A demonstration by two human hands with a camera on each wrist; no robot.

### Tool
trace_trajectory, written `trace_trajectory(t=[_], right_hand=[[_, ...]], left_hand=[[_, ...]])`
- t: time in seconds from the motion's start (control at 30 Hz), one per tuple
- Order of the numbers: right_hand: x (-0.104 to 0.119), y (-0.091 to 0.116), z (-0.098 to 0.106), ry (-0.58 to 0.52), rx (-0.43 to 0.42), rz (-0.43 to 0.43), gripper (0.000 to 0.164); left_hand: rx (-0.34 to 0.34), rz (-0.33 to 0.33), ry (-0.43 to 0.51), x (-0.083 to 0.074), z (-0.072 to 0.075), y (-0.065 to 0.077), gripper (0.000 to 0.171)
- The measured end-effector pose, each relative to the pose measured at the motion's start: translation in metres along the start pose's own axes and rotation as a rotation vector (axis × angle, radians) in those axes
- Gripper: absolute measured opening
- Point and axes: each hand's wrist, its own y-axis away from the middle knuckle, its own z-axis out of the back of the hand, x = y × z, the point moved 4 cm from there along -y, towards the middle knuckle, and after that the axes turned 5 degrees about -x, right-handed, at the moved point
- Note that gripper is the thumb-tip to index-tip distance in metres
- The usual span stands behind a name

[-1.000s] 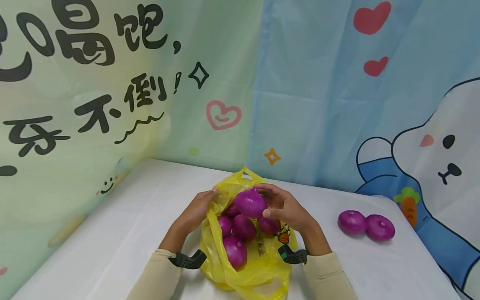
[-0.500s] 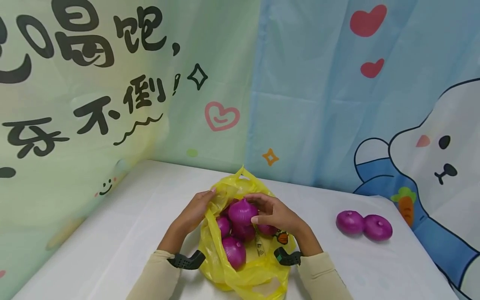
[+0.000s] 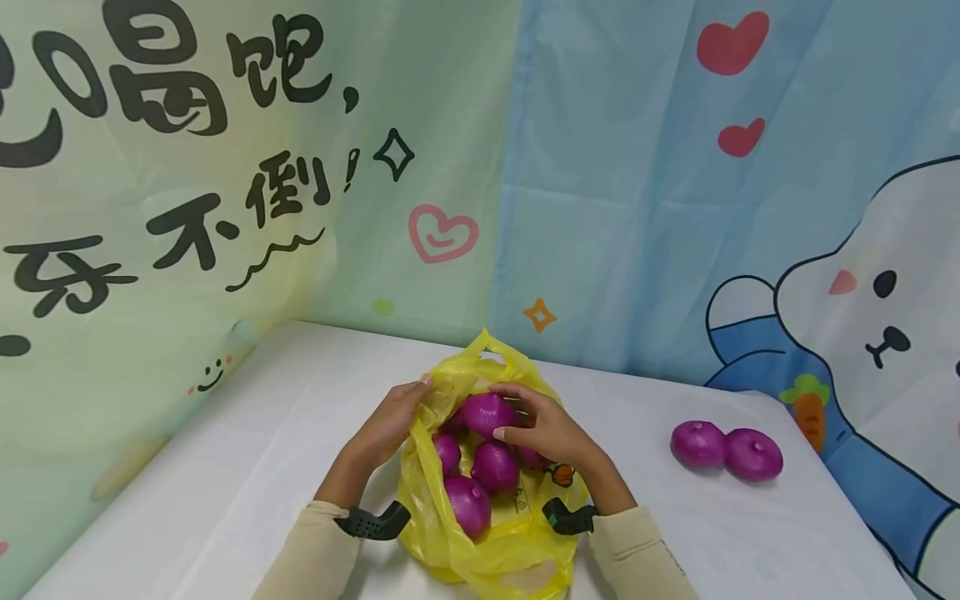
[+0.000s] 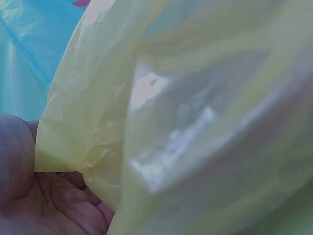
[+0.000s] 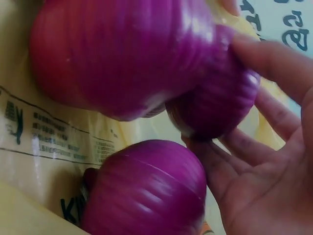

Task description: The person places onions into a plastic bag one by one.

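Right hand [image 3: 551,429]: curled over the top red onion [image 3: 486,414], which is held at the mouth of the yellow plastic bag [image 3: 487,550]; in the right wrist view the fingers [image 5: 266,63] are pressed against an onion's skin.
Left hand [image 3: 390,421]: the bag's left rim is pinched between thumb and fingers, and the plastic is seen folded across the palm [image 4: 29,196] in the left wrist view.
Held onion: sits atop the pile inside the bag, touching the onions beneath it.
Other onions in the bag [image 3: 468,504]: at least four more are seen under and beside the held one, packed close together.
Bag: lies open near the front edge of the tabletop [image 3: 247,450], midway between its left and right edges, one handle loop [image 3: 491,354] raised toward the back.
Two loose onions [image 3: 726,450]: touching each other, set well apart from the bag, near the right edge of the tabletop.
Backdrop [image 3: 645,208]: printed cloth is hung behind the tabletop's back edge.
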Motion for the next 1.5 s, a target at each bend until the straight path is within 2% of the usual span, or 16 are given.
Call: trace_trajectory(t=[0.1, 0.23, 0.37, 0.67, 0.9, 1.1, 1.37, 1.5], right_hand=[[0.0, 0.0, -0.001, 0.073, -0.007, -0.018, 0.057], [0.003, 0.001, -0.003, 0.171, 0.029, -0.011, 0.053], [0.005, 0.002, -0.004, 0.195, 0.038, 0.006, 0.049], [0.005, 0.003, -0.001, 0.175, 0.012, -0.002, 0.047], [0.011, 0.005, 0.006, 0.026, 0.027, 0.039, 0.046], [0.017, 0.01, 0.021, -0.046, -0.065, 0.136, 0.033], [0.018, 0.023, 0.046, -0.048, -0.11, 0.13, 0.033], [0.018, 0.032, 0.066, -0.032, -0.204, 0.139, 0.034]], left_hand=[[-0.006, -0.007, -0.008, -0.001, 0.0, 0.0, 0.057], [-0.014, -0.005, -0.004, -0.003, 0.0, 0.0, 0.053], [-0.013, -0.001, 0.001, -0.002, -0.001, 0.0, 0.053], [-0.001, -0.005, -0.006, -0.002, -0.001, 0.002, 0.055], [0.007, -0.015, 0.004, -0.001, -0.001, 0.0, 0.055], [0.002, -0.014, 0.007, -0.002, -0.001, 0.0, 0.054], [0.012, -0.017, -0.002, -0.002, -0.002, 0.002, 0.054], [0.026, -0.022, -0.002, -0.002, -0.002, 0.002, 0.056]])
